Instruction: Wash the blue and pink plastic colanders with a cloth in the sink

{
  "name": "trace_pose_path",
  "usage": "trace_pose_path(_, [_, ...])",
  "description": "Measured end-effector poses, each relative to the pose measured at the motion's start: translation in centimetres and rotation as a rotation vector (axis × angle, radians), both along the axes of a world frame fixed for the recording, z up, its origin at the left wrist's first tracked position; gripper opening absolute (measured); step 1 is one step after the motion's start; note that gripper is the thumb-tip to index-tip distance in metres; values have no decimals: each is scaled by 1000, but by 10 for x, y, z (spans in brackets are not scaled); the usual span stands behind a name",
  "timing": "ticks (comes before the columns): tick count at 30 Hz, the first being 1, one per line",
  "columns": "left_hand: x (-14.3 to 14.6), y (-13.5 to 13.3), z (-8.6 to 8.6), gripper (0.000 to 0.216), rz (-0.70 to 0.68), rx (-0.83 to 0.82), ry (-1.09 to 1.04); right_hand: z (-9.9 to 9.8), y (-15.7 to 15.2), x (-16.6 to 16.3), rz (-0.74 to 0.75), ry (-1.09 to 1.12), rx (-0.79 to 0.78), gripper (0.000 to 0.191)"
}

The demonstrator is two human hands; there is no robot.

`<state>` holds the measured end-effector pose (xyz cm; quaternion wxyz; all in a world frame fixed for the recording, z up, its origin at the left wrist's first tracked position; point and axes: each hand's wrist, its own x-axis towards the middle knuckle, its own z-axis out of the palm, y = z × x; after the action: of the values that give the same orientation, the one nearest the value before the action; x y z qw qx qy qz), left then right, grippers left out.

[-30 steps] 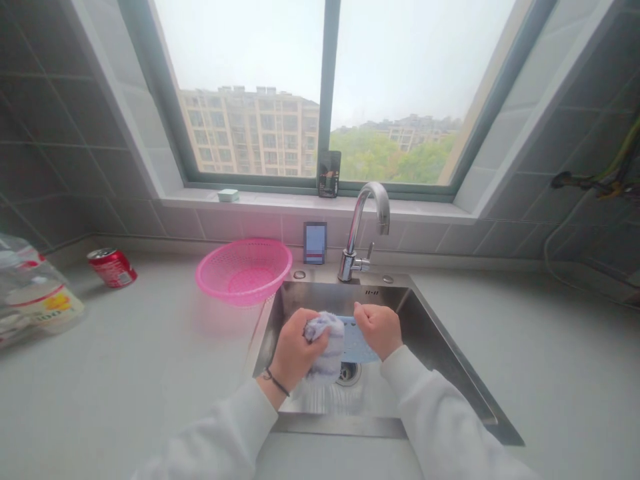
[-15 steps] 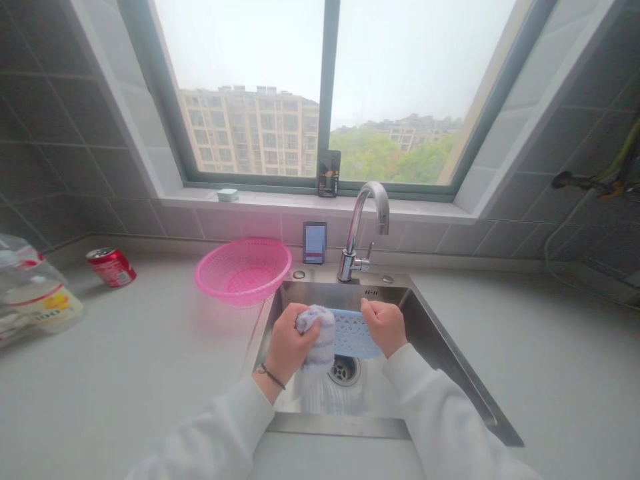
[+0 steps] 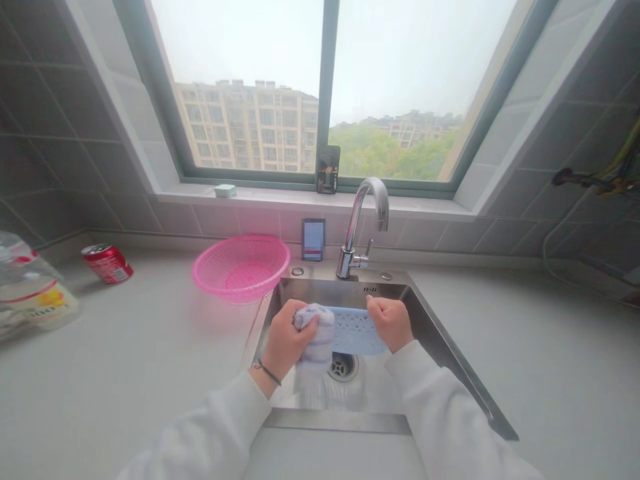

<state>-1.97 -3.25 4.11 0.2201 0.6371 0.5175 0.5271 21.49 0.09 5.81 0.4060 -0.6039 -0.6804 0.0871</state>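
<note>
Over the sink point(image 3: 340, 421), my left hand point(image 3: 286, 341) is closed around a bunched white cloth point(image 3: 320, 337) with pale purple stripes. The cloth covers the left end of a light-blue perforated plastic basket point(image 3: 355, 331); whether it presses against the basket, I cannot tell. My right hand point(image 3: 393, 321) is closed on the basket's right end, thumb at the upper rim, the other fingers mostly hidden. Held tilted with its holed side towards me, the basket hangs above and behind the drain point(image 3: 343, 365).
A chrome faucet point(image 3: 356, 233) rises behind the sink. On the counter to the left are a pink colander point(image 3: 240, 267), a red can point(image 3: 107, 263) lying tilted and a clear plastic bottle point(image 3: 30, 287). A small screen point(image 3: 313, 240) leans against the back wall.
My right hand has shifted slightly to the right with the basket's end. My left hand keeps its grip on the cloth. The whole view has moved a little.
</note>
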Motion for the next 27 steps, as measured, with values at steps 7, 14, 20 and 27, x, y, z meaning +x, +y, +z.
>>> trace_pose_path(7, [-16,15,0,21,149,-29,-15,3,1,24,-115,213,28,49])
trace_pose_path(14, [3,-2,1,19,-14,1,-6,-3,1,-7,-26,-29,-32,50])
trace_pose_path(20, [-16,14,0,20,142,-1,-14,2,2,22,-79,216,-27,50])
trace_pose_path(27, [-1,0,-2,18,27,11,-37,-1,2,9,-30,101,-18,49])
